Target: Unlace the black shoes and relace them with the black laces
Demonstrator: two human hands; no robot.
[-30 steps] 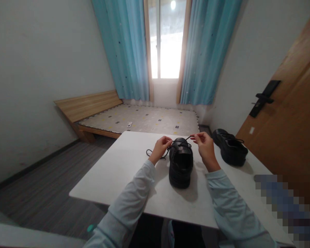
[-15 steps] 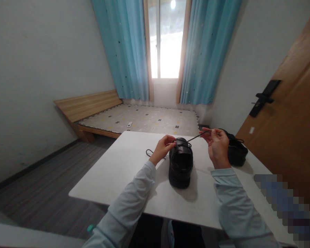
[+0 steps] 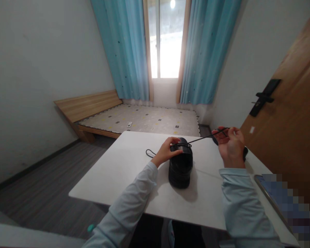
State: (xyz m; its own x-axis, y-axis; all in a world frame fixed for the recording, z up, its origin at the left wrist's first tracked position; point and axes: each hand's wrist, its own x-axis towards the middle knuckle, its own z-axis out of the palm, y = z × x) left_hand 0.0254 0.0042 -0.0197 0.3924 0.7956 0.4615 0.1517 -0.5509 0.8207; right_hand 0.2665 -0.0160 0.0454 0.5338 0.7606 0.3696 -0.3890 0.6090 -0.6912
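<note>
The right hand (image 3: 231,146) has moved farther right and away from the shoe (image 3: 181,168), drawing the lace (image 3: 201,138) out into a taut line. Its thumb and fingertips pinch the lace. The left hand (image 3: 165,151) lies on the shoe's laced top, thumb and fingers apart; whether they grip anything, I cannot tell. The shoe stands upright on the table (image 3: 113,172), heel toward the person.
</note>
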